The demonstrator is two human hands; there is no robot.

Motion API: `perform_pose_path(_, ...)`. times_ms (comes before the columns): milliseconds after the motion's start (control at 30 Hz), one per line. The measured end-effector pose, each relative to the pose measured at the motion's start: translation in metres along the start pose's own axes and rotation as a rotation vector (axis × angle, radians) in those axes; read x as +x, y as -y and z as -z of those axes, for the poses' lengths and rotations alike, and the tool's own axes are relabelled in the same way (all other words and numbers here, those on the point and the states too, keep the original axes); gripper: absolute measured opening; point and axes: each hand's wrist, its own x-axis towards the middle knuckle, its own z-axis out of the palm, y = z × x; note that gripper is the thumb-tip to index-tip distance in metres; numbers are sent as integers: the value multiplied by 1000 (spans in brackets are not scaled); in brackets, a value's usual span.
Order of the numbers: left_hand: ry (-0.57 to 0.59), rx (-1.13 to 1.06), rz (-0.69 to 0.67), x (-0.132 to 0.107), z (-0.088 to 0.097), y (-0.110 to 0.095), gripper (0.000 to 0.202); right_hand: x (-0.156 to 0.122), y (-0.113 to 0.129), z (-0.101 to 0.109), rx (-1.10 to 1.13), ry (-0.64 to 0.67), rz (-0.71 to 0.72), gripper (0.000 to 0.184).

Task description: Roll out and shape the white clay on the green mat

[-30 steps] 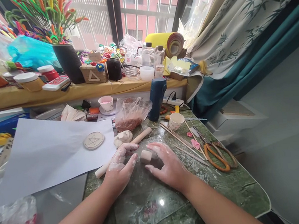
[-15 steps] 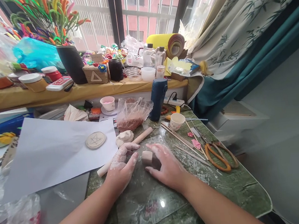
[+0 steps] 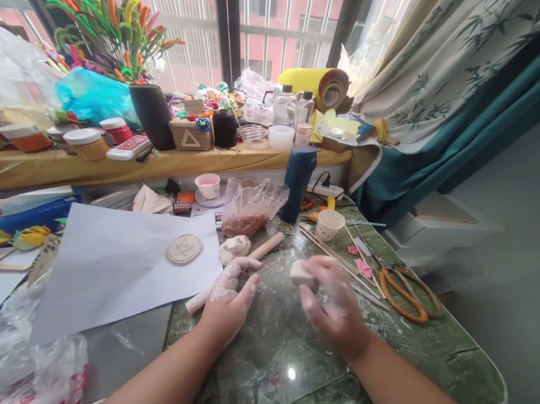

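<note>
My right hand [image 3: 333, 301] is lifted off the green table [image 3: 287, 367] and grips a pale block of clay [image 3: 300, 271] in its fingers. My left hand [image 3: 229, 296], dusted white, lies on the table with fingers loosely curled, and its fingertips touch a wooden rolling pin [image 3: 260, 251]. A lump of white clay [image 3: 235, 247] sits just beyond the pin. A round clay disc with a star pattern [image 3: 184, 248] lies on a white sheet of paper [image 3: 117, 263] to the left.
Orange-handled scissors [image 3: 402, 291], wooden sticks [image 3: 333, 253] and a paper cup [image 3: 329, 223] lie to the right. A plastic bag of brown clay [image 3: 250, 207] and a dark blue bottle [image 3: 297, 173] stand behind. A cluttered shelf [image 3: 150, 163] runs along the window.
My right hand has picked the clay block up off the table and moved it rightwards. My left hand has stayed by the rolling pin. The camera has shifted slightly left.
</note>
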Motion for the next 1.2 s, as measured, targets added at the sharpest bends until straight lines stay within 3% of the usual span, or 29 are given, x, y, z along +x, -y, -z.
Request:
perform_pose_path(67, 4, -15, -3, -1, 0, 1, 17, 1, -4, -3, -68, 255, -16, 54)
perform_pose_path(133, 8, -36, 0, -1, 0, 2, 16, 2, -7, -7, -103, 387, -82, 63)
perform_pose_path(367, 23, -108, 91, 1, -2, -6, 18, 7, 1, -24, -137, 471, -189, 75)
perform_pose_path(533, -13, -140, 114, 2, -3, -8, 18, 10, 7, -29, -62, 422, -49, 45)
perform_pose_path(700, -3, -34, 76, 1, -1, -1, 18, 4, 4, -6, 19, 0, 31, 51)
perform_pose_path(733, 6, -23, 74, 1, -1, 0, 19, 3, 2, -3, 13, -7, 37, 52)
perform_pose_path(800, 13, -14, 73, 1, -1, 1, 19, 0, -2, -1, -28, 126, 25, 54)
perform_pose_path(867, 12, -11, 72, 2, -1, 1, 18, -1, -6, -5, -83, 277, -52, 63)
perform_pose_path(933, 17, 0, 59, 2, -1, 0, 17, -1, -8, -12, -123, 313, -164, 74)
perform_pose_path(1033, 29, 20, 25, 2, -1, 0, 16, 0, -8, -19, -122, 332, -217, 51)
perform_pose_path(1100, 31, 16, 25, 2, -1, -1, 16, 1, -6, -17, -79, 288, -192, 35)
perform_pose_path(1200, 33, 18, 45, 1, 0, -2, 15, 1, -3, -9, 7, 81, -164, 35)
